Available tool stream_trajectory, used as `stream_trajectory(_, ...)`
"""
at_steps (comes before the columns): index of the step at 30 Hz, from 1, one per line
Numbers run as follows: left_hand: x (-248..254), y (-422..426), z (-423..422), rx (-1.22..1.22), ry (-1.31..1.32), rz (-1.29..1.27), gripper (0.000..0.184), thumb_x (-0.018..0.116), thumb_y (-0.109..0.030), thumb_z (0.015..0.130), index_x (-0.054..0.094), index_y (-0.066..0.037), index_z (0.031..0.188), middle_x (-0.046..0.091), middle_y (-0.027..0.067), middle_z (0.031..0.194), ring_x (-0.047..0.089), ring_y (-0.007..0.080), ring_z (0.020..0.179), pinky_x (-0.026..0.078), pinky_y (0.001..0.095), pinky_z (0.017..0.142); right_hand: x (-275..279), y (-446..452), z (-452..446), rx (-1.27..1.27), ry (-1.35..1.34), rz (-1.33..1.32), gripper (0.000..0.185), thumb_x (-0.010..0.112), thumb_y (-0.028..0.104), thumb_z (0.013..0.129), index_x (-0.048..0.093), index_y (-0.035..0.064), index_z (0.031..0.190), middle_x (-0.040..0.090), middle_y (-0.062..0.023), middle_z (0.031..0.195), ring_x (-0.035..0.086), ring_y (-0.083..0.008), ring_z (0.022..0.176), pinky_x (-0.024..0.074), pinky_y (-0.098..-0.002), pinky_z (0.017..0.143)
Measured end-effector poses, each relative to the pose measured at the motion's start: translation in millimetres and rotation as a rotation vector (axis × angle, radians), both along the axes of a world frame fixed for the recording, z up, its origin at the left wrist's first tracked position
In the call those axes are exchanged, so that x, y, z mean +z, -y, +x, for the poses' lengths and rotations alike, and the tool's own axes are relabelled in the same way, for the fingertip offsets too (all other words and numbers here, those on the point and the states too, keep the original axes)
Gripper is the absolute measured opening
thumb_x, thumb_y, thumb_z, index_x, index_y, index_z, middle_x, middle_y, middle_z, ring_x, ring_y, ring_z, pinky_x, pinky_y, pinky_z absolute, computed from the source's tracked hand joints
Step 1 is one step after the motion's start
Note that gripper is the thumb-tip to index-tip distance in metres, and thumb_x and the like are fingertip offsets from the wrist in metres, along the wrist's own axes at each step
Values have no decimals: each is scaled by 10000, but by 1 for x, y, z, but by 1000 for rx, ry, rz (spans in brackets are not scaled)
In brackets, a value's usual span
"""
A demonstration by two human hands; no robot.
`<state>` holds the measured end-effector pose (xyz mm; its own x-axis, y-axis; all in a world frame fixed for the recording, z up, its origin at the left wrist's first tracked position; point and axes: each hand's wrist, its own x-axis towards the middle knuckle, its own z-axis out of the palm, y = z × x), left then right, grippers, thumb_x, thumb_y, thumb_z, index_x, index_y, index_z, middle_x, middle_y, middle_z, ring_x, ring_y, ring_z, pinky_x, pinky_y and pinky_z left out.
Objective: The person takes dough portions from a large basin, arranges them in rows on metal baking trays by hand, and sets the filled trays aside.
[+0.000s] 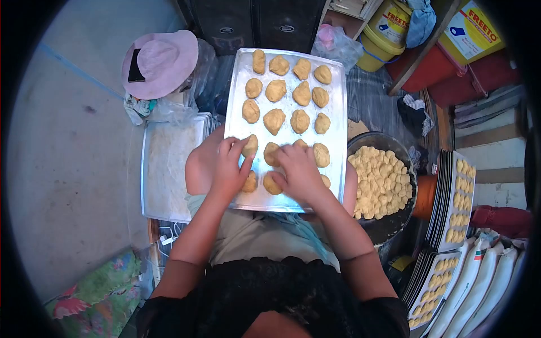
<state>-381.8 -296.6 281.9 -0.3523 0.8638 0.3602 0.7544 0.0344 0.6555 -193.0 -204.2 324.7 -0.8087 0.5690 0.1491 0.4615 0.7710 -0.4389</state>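
Note:
A metal baking tray [239, 62] rests across my lap, with yellow dough pieces [274, 120] set out on it in rows. My left hand [228, 169] is at the tray's left side, thumb and fingers closed around the edge of one dough piece [251, 145]. Over the tray's lower middle is my right hand [301, 172], fingers apart and slightly blurred. Its fingertips touch a dough piece [270, 154], and its thumb is by another dough piece [272, 183] below. The right hand partly covers dough behind it.
At my right stands a dark round basin [389, 228] heaped with dough balls [383, 180]. Stacked trays [451, 219] with dough are farther right, beside white sacks [479, 281]. More trays [169, 163] and a pink hat [163, 62] lie left. Yellow buckets [375, 48] stand behind.

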Motion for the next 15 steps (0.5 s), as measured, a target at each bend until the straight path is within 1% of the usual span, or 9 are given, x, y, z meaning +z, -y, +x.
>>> stream_trajectory(1,6,8,1,-3,45,-12,317,745,-188,850,668,-36,1118,594,139,1086,587,311,1015,498,397,863,1,5,5,42,12,-16,465,741,268,780,637,134,1213,608,-49,1122,538,-243,1054,352,-433,912)
stream_trajectory(3,17,28,-2,-253,30,-183,284,734,-181,849,660,-27,1076,579,143,1076,568,342,1017,485,409,883,0,21,14,121,36,-57,455,740,274,782,638,126,1200,607,-54,1106,537,-252,1035,351,-431,899)
stream_trajectory(4,19,35,-3,-380,21,-269,268,728,-178,849,655,-23,1055,571,145,1071,559,357,1018,479,416,893,-11,26,15,146,51,10,436,738,286,796,638,114,1184,607,-57,1095,535,-254,1042,352,-430,902)
stream_trajectory(7,9,41,-2,-400,15,-255,254,708,-171,866,658,-26,1069,569,140,1071,562,351,1014,473,408,900,-10,24,20,132,-66,-45,395,723,275,820,642,112,1171,609,-63,1085,546,-268,1040,369,-430,894)
stream_trajectory(10,6,16,-8,-213,61,-116,257,685,-162,882,659,-25,1098,575,151,1108,557,351,1043,471,408,916,-4,-6,8,-26,-155,22,378,705,260,826,639,96,1160,600,-68,1051,555,-268,1024,378,-439,879)
stream_trajectory(11,8,-1,-11,-152,17,-43,277,679,-159,885,655,-28,1128,576,161,1139,553,354,1073,465,415,937,-3,-19,-1,-101,-148,35,350,702,245,828,647,94,1138,606,-84,1053,564,-281,1005,387,-439,873)
stream_trajectory(12,12,-22,-16,-94,-27,32,299,673,-156,888,651,-30,1158,577,170,1169,548,358,1103,459,423,958,-7,-35,-12,-159,-121,59,340,699,240,830,654,91,1131,613,-78,1053,564,-267,1005,387,-418,879)
stream_trajectory(14,20,-62,-23,-16,35,95,354,682,-165,878,641,-35,1205,574,188,1211,532,369,1158,445,430,989,-8,-56,-33,-170,-118,149,342,700,231,825,659,93,1135,617,-64,1050,567,-254,1016,381,-428,889)
stream_trajectory(15,14,-78,-31,-40,-4,82,370,691,-172,870,640,-35,1211,576,188,1211,534,372,1158,445,431,990,-8,-64,-41,-173,-118,196,344,700,226,823,662,93,1137,619,-57,1048,569,-248,1022,378,-434,894)
